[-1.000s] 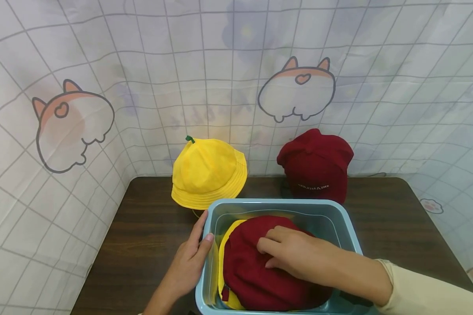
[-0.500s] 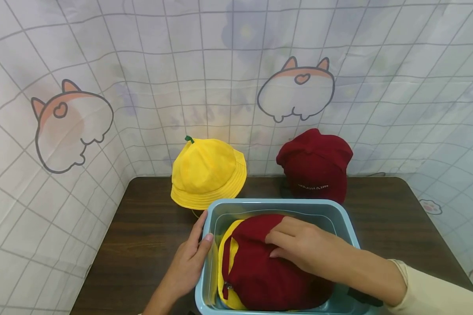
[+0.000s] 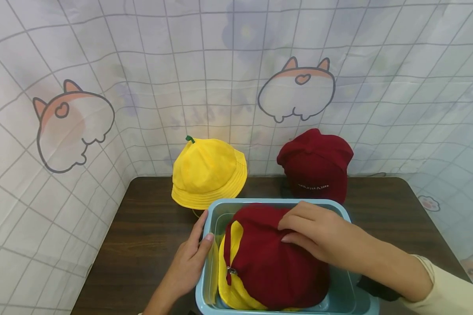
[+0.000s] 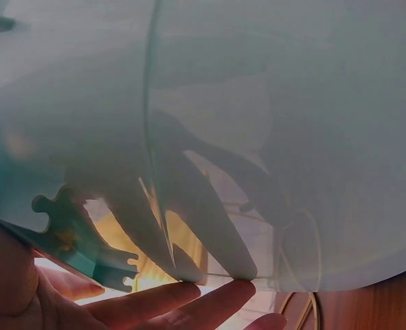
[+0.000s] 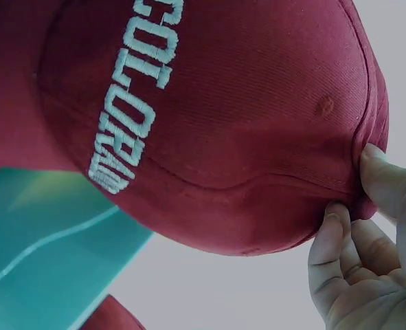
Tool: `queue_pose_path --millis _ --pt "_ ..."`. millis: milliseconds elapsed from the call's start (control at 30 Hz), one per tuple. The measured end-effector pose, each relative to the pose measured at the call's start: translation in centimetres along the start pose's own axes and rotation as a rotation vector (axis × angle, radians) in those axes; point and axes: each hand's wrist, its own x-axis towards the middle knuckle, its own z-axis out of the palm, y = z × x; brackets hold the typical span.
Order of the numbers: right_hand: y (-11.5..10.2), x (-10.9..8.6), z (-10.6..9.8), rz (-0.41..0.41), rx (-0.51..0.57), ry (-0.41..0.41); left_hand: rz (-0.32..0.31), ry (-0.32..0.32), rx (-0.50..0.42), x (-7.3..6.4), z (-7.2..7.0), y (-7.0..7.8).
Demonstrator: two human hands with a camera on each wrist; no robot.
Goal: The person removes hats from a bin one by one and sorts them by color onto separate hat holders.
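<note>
A dark red baseball cap (image 3: 276, 262) with pale COLORADO lettering, seen in the right wrist view, is tilted in a light blue plastic tub (image 3: 277, 201). My right hand (image 3: 323, 234) pinches its crown between thumb and fingers (image 5: 326, 254). The cap's back strap with a metal buckle faces left in the head view. Beneath it lies a yellow hat (image 3: 236, 293), mostly covered. My left hand (image 3: 189, 258) rests against the tub's left side, thumb at the rim. In the left wrist view its straight fingers (image 4: 223, 299) touch the glossy outer wall.
A yellow bucket hat (image 3: 206, 173) with a green stem stands behind the tub at left. Behind it at right is another dark red cap (image 3: 317, 166). The dark wooden table (image 3: 150, 245) backs onto a white grid-patterned curtain (image 3: 181, 65).
The right hand has moved up and to the right, pulling the red cap's crown with it. The cap has lifted and tilted, showing its strap and more yellow hat. The left hand stays put.
</note>
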Motion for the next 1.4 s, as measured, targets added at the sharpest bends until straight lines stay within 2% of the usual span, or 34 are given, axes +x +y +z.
queue_pose_path --millis 233,667,867,1067,1267,1400 --pt "-0.2 0.3 -1.9 0.039 -0.023 0.040 -0.013 -0.009 0.000 0.0 0.0 0.0" --pt "-0.7 1.4 -5.3 0.122 -0.146 0.150 0.000 0.003 -0.004 0.1 0.0 -0.1" --pt "-0.7 1.8 -6.9 0.191 -0.232 0.168 0.005 0.014 0.019 0.1 0.1 -0.1" --pt "-0.4 2.4 -8.4 0.196 -0.293 0.195 0.011 0.018 0.040 0.1 0.0 0.0" --pt "0.2 2.9 -10.2 0.253 -0.345 0.214 0.027 0.016 0.053 0.1 0.0 -0.1" --pt "0.7 3.2 -10.9 0.286 -0.370 0.264 0.032 0.010 0.055 0.1 0.1 -0.2"
